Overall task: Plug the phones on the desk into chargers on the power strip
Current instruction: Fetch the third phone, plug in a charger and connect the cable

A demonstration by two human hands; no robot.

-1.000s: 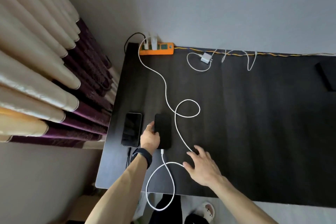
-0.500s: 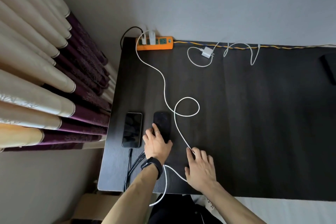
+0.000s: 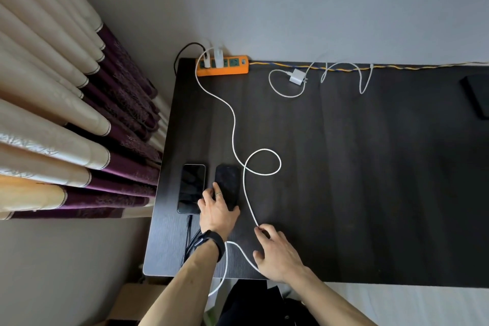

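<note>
Near the desk's [image 3: 370,193] front left corner, the left hand [image 3: 217,212] lies flat on the right phone [image 3: 227,180], probably steadying it beside the left phone [image 3: 191,182]; the right hand's [image 3: 277,254] loose, uncurled fingers pin the white cable [image 3: 234,127] from the power strip [image 3: 238,69].

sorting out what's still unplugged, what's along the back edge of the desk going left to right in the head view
orange power strip → loose white charger → white cable loop → black object at the right edge
</note>
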